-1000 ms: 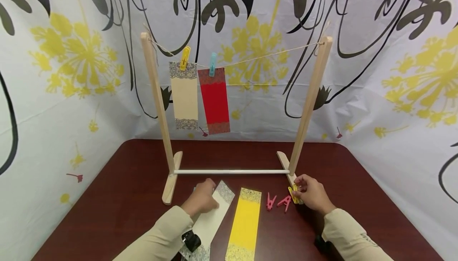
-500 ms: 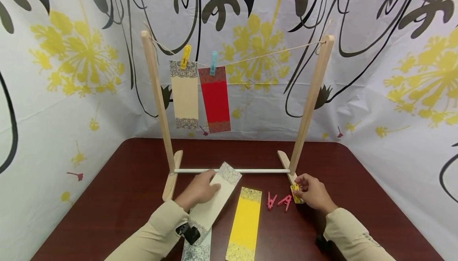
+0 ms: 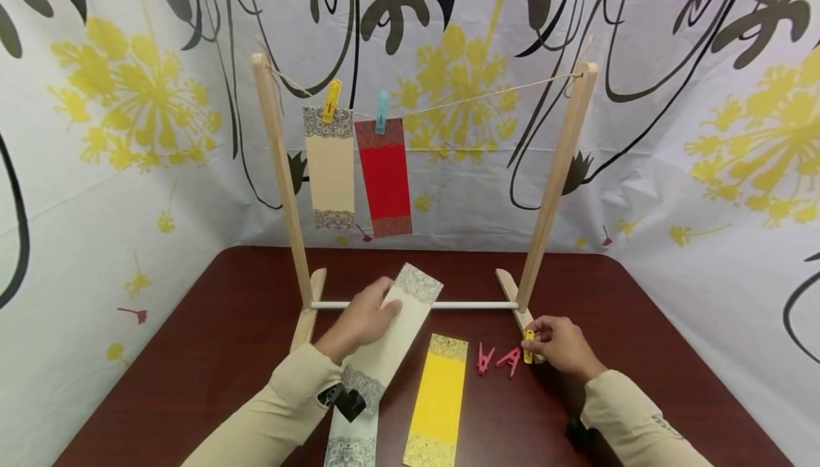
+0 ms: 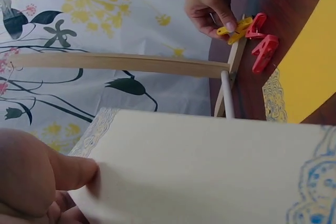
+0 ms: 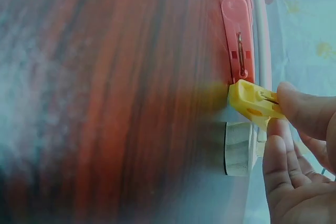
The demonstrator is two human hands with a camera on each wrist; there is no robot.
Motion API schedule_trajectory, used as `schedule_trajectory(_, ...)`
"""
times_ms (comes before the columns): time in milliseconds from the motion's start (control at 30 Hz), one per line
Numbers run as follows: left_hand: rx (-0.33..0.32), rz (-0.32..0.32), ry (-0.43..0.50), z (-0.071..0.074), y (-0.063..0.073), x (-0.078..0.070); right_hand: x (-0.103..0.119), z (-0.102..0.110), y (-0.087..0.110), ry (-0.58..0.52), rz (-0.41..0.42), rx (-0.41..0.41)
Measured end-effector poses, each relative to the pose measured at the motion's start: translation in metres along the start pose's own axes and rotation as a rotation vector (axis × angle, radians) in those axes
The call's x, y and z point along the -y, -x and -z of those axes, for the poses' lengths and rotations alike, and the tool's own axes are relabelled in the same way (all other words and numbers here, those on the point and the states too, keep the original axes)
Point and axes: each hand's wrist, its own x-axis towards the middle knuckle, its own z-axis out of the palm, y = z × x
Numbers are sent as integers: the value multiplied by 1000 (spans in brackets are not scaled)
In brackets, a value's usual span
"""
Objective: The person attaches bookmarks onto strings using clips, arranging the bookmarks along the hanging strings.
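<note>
My left hand (image 3: 366,317) pinches a cream paper strip (image 3: 405,324) with lace-patterned ends, thumb on its face and fingers behind. The strip is raised at a slant, its upper end in front of the white rod. Under its lower end lies a pale strip (image 3: 354,438) with a grey lace end. At the right foot of the wooden frame, my right hand (image 3: 562,346) pinches a yellow clothespin (image 5: 254,102) between thumb and fingers, close to the table. Two pink clothespins (image 3: 497,361) lie just left of it. A yellow paper strip (image 3: 438,399) lies flat between the hands.
A wooden frame (image 3: 556,189) with a white rod (image 3: 474,305) stands across the table (image 3: 224,324). From its string (image 3: 474,98) hang a beige strip (image 3: 329,175) on a yellow clothespin (image 3: 331,100) and a red strip (image 3: 386,182) on a blue clothespin (image 3: 381,112).
My left hand has lifted the cream strip off the table, up and away toward the rod, uncovering the pale strip beneath. My right hand has stayed nearly in place, and the yellow clothespin has turned upright.
</note>
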Motion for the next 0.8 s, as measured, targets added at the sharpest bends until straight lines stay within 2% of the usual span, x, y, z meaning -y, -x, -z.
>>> schedule_trajectory(333, -71, -62, 62, -1, -10, -16, 0, 5, 0, 77, 56, -25)
schedule_trajectory(467, -106, -76, 57, -3, -18, -20, -1, 7, -2, 102, 77, -56)
schedule_trajectory(667, -164, -70, 19, -7, -30, -22, 2, 11, -5, 112, 97, -71)
schedule_trajectory(800, -172, -49, 85, -9, -38, -22, 6, 13, -7, 108, 110, -67)
